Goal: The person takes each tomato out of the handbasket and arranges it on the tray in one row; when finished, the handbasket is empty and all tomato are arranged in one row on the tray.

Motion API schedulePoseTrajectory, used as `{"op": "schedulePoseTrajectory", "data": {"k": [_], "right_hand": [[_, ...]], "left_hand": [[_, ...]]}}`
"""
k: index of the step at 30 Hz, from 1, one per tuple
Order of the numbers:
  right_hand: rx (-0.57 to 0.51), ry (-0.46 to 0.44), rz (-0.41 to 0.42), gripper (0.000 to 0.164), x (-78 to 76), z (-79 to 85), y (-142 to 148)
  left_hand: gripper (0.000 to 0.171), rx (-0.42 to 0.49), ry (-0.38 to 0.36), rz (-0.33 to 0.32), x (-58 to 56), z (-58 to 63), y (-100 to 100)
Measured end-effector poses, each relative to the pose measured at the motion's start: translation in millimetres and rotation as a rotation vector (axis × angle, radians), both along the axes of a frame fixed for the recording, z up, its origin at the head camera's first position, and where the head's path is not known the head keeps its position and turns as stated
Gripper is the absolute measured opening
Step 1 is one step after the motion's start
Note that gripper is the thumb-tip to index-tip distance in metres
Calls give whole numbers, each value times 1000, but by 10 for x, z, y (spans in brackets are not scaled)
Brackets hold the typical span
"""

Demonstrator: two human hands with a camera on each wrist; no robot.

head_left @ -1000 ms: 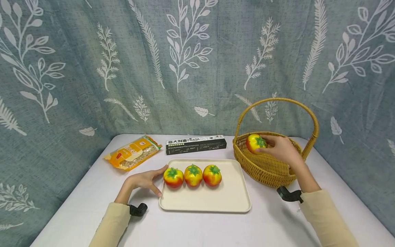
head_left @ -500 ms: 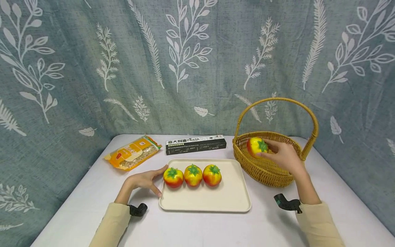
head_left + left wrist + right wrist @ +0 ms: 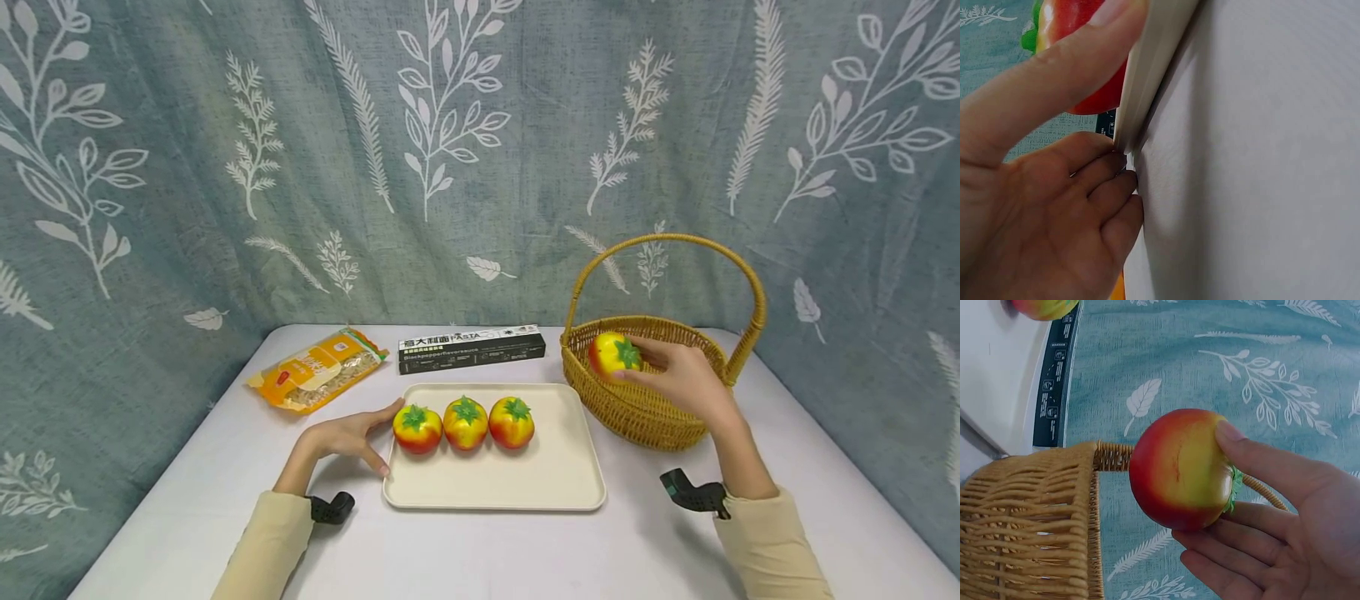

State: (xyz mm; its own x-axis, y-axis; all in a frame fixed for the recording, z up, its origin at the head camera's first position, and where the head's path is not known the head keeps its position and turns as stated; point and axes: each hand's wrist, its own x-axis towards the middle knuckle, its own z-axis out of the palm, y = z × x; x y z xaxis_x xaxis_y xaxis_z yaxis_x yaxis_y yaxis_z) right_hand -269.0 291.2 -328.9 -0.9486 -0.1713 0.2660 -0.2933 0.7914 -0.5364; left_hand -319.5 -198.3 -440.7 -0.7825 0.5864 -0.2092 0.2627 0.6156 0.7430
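My right hand [image 3: 678, 379] pinches a red-and-yellow tomato [image 3: 1179, 469] with a green leafy top between thumb and fingers. It holds the tomato over the opening of a wicker basket [image 3: 645, 421] with a tall handle. At the left, my left hand [image 3: 348, 437] touches the rim of a cream tray [image 3: 495, 487], thumb and index finger spread along its left edge. Three similar tomatoes, a left one [image 3: 417, 430], a middle one [image 3: 465, 425] and a right one [image 3: 512, 423], stand in a row on the tray. The left wrist view shows the thumb [image 3: 1054, 81] against the rim.
Behind the tray lies a black-and-white pasta box [image 3: 472, 350]. An orange food packet [image 3: 322, 371] lies at the back left. The basket's arched handle [image 3: 667, 239] rises above the right hand. A patterned curtain [image 3: 450, 167] hangs behind the white table [image 3: 480, 554].
My right hand has shifted slightly toward me, the tomato still held over the basket and a little lower. The left hand stays at the tray; the head view has shifted a little.
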Motion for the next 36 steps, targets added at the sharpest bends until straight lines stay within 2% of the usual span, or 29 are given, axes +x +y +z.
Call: {"op": "schedulePoseTrajectory", "data": {"k": [11, 25, 36], "right_hand": [[26, 2, 64, 74, 31, -28, -126], [76, 13, 149, 68, -9, -187, -343], [83, -67, 223, 66, -104, -343, -394]], "left_hand": [[116, -1, -1, -3, -2, -14, -8], [116, 0, 3, -12, -8, -26, -5], [116, 1, 2, -7, -11, -11, -3]]}}
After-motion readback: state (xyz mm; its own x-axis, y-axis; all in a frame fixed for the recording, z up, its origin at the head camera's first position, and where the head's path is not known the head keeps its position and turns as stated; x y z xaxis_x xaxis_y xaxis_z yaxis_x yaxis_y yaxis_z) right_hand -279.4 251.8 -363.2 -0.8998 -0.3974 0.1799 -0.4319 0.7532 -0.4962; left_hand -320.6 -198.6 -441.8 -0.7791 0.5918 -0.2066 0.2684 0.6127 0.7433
